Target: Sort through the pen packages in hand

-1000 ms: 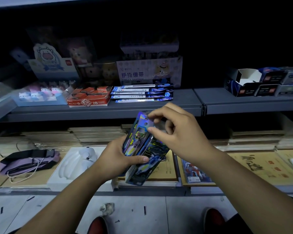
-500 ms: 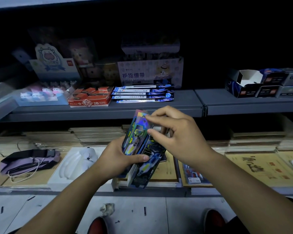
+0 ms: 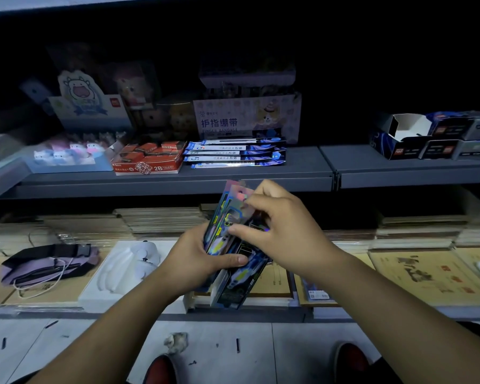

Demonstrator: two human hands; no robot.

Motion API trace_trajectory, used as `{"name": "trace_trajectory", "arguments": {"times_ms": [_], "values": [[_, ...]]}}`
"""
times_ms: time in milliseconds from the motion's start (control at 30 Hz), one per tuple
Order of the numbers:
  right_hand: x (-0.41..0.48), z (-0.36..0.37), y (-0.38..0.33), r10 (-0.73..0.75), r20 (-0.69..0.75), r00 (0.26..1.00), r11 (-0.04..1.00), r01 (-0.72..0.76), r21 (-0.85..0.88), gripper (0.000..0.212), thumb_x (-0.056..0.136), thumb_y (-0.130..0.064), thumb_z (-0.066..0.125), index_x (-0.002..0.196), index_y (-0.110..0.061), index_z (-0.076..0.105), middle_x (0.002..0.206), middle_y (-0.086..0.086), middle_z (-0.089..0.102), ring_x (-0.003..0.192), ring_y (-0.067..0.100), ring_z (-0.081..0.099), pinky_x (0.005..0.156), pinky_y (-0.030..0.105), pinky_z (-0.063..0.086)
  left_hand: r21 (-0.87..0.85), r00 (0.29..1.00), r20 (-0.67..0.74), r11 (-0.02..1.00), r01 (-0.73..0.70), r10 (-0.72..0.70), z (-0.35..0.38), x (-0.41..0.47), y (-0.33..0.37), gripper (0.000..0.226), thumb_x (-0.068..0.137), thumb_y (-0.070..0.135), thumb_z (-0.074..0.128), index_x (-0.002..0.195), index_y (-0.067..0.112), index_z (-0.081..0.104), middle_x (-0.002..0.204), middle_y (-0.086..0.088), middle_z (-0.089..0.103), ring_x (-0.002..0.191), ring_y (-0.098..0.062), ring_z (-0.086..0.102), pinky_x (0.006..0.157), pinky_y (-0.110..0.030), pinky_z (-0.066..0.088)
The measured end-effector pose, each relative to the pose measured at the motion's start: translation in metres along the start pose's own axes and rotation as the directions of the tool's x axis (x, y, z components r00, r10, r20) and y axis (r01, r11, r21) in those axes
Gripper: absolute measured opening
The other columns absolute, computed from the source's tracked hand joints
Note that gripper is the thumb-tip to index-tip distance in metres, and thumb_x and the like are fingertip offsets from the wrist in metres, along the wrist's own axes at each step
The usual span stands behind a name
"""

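Observation:
My left hand (image 3: 197, 256) grips a bundle of shiny holographic blue packets (image 3: 233, 250) from the left, thumb across their front. The packets stand tilted, tops leaning away from me, over the lower shelf. My right hand (image 3: 283, 231) pinches the top edges of the packets, fingers curled over them near the hang holes. Similar blue packets (image 3: 236, 155) lie stacked flat on the grey middle shelf (image 3: 178, 176) just behind.
On the middle shelf: a red 2B box (image 3: 147, 159), small figurines (image 3: 67, 155), a finger bandage box (image 3: 247, 117), dark boxes (image 3: 438, 139) at right. Below: a white tray (image 3: 122, 270), a purple pouch (image 3: 47, 264), yellow paper pads (image 3: 427, 275). Red shoes (image 3: 161, 370) on the floor.
My right hand has slid slightly down along the packet tops, and the bundle has shifted a little lower and closer in my left hand.

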State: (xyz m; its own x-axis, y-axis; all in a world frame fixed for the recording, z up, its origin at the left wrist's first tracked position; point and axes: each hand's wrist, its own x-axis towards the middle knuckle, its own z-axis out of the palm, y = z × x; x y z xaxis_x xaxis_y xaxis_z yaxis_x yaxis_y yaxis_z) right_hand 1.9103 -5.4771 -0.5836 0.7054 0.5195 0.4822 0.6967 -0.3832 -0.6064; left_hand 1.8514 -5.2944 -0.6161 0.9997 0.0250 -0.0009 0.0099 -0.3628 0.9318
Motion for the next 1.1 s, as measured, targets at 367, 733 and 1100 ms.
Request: {"name": "trace_trajectory", "arguments": {"times_ms": [367,733,1100], "values": [[0.014,-0.035,0.004,0.215,-0.221,0.951,0.838,-0.063,0.543,0.012,0.094,-0.007,0.071,0.086,-0.012,0.064,0.069,0.001,0.066,0.053,0.016,0.058,0.048,0.025,0.044,-0.044,1.0,-0.009,0.999,-0.008,0.007,0.003,-0.003,0.009,0.049,0.078,0.005,0.085,0.12,0.019,0.065,0.079,0.017,0.076,0.064,0.008,0.068,0.058,-0.006,0.049],[0.017,-0.057,0.016,0.371,-0.399,0.839,0.743,-0.011,0.669,0.005,0.094,0.001,0.068,0.094,-0.002,0.064,0.067,0.012,0.071,0.057,0.022,0.07,0.053,0.025,0.055,-0.122,0.992,-0.104,0.991,0.059,-0.072,-0.002,-0.004,0.013,0.026,0.08,0.001,0.081,0.086,0.015,0.06,0.047,0.013,0.06,0.037,0.004,0.051,0.04,-0.007,0.037],[0.016,-0.069,0.03,0.274,-0.478,0.835,0.846,0.027,0.532,0.004,0.098,0.001,0.064,0.1,0.003,0.06,0.073,0.014,0.07,0.059,0.022,0.069,0.056,0.029,0.057,-0.112,0.988,-0.12,0.99,0.083,-0.097,-0.003,-0.005,0.016,0.023,0.08,0.005,0.081,0.095,0.012,0.065,0.054,0.009,0.067,0.038,0.001,0.055,0.039,-0.009,0.04]]}}
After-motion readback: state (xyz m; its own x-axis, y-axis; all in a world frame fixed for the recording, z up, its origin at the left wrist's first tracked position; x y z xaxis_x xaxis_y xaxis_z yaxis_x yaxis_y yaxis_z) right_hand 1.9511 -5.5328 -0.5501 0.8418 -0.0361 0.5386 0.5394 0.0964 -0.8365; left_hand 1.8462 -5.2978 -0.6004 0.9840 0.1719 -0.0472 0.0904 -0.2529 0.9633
